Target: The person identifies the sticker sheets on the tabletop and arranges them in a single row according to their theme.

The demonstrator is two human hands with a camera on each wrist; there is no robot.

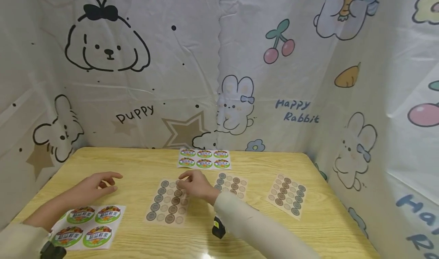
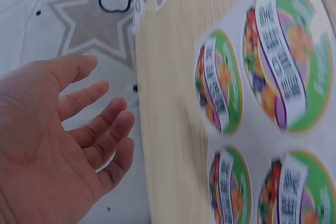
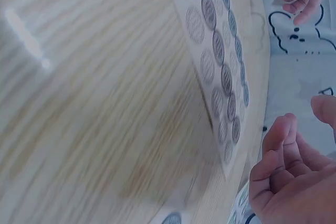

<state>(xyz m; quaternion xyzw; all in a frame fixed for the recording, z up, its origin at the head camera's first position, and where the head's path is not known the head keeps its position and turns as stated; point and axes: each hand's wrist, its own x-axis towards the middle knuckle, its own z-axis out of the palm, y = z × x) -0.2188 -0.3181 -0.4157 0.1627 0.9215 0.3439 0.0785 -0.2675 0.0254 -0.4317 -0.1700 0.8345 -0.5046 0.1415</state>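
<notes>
My left hand [image 1: 97, 186] is held over the left side of the table, its fingers loosely bent and nothing between them. Just in front of it lies a white sheet of oval fruit labels [image 1: 97, 236], seen large in the left wrist view. My right hand [image 1: 197, 184] is over the upper right corner of a sheet of round stickers [image 1: 168, 205], which has grey, brown and pale columns. In the right wrist view the thumb stands apart from the curved fingers [image 3: 278, 156], with nothing held between them.
A second sheet of round stickers [image 1: 236, 184] lies partly behind my right forearm, and a third sheet [image 1: 288, 194] lies tilted at the right. Another fruit label sheet [image 1: 204, 163] is at the table's back edge. A printed curtain [image 1: 192, 61] encloses the table [image 1: 260, 228].
</notes>
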